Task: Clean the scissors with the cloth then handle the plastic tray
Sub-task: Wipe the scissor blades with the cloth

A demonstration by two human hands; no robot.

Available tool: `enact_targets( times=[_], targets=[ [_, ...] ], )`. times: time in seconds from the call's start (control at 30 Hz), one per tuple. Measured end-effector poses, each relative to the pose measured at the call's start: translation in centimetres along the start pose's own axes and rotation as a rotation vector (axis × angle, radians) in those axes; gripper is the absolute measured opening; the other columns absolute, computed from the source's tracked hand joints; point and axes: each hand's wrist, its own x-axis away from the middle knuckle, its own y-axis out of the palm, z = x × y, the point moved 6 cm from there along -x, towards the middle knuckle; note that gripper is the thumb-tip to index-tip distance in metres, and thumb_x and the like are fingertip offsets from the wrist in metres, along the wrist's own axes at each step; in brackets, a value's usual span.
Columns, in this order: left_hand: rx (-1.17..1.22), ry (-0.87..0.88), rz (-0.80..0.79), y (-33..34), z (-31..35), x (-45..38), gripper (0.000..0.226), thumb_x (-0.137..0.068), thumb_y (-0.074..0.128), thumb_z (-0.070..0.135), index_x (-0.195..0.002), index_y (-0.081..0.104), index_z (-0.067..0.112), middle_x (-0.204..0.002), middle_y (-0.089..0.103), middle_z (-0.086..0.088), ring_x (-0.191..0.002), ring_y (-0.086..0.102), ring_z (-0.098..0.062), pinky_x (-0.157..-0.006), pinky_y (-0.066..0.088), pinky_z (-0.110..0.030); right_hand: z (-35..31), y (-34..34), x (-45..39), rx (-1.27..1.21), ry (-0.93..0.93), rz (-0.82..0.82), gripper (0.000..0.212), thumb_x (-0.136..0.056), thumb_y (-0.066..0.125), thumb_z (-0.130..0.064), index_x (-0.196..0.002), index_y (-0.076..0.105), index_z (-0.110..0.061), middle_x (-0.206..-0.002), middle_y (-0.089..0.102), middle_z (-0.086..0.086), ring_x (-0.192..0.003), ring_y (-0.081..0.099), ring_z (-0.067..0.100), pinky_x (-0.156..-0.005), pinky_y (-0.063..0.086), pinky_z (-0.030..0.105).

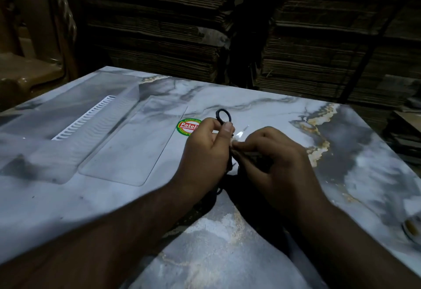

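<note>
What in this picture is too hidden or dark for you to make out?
- Scissors: only one black handle loop shows in the head view; the left hand and right hand cover the blades.
- Cloth: a pale scrap between the fingers, the rest hidden by the right hand.
- Plastic tray: clear, so its edges fade into the marbled table.
- Object at the right edge: cut off and blurred.
- Sticker: partly covered by the left hand.

Grey-white marbled table (250, 97) with gold veins, black scissors (222, 115), clear plastic tray (127, 152), red-green-white sticker (188, 126)
</note>
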Motion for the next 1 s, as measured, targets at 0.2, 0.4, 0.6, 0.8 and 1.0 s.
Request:
enact_targets(
  times=[0.2,0.4,0.6,0.8,1.0],
  targets=[
    [0.022,-0.048,0.101,-1.3,0.2,-0.8,0.029,-0.107,0.052,0.024,-0.102,0.062,-0.003,-0.045,0.051,0.005,-0.032,0.045,-0.004,-0.037,0.038,-0.018,0.7,0.0,0.4,0.169,0.014,-0.067,0.016,-0.093,0.078,-0.027,-0.081,0.072,-0.019,-0.081,0.062,-0.005,-0.07,0.06,0.013,-0.059,0.052,0.038],
    [-0.057,0.015,0.048,-1.2,0.3,-0.6,0.028,-0.106,0.054,0.027,-0.093,0.062,0.003,-0.048,0.056,0.001,-0.038,0.053,-0.009,-0.044,0.044,-0.025,0.0,-1.7,0.2,0.131,-0.038,0.084,0.005,-0.093,0.079,-0.014,-0.093,0.078,-0.009,-0.089,0.068,0.002,-0.081,0.065,0.017,-0.07,0.053,0.032],
    [-0.028,0.053,0.0,-0.3,0.0,-0.3,0.026,-0.104,0.057,0.029,-0.091,0.063,0.007,-0.051,0.059,-0.004,-0.04,0.048,-0.008,-0.048,0.038,-0.028,0.1,0.4,0.3,0.048,-0.027,-0.03,0.003,-0.091,0.079,-0.01,-0.093,0.076,-0.01,-0.091,0.068,0.001,-0.083,0.067,0.019,-0.07,0.054,0.039],
    [-0.01,0.017,-0.006,-0.2,0.0,-0.1,0.027,-0.106,0.055,0.026,-0.094,0.064,0.004,-0.044,0.055,0.008,-0.035,0.045,-0.005,-0.044,0.036,-0.023,-0.3,0.2,0.3,0.086,0.001,-0.064,0.019,-0.085,0.078,-0.012,-0.078,0.062,-0.016,-0.083,0.06,-0.005,-0.074,0.06,0.015,-0.064,0.05,0.033],
    [-0.036,-0.028,-0.045,-0.1,-0.2,-0.1,0.029,-0.105,0.055,0.028,-0.093,0.066,0.004,-0.043,0.057,0.009,-0.036,0.048,-0.004,-0.045,0.037,-0.021,-0.3,-0.4,0.4,0.104,0.034,-0.031,0.012,-0.081,0.068,-0.029,-0.077,0.061,-0.021,-0.079,0.06,-0.005,-0.07,0.06,0.019,-0.059,0.049,0.04]
  ],
)
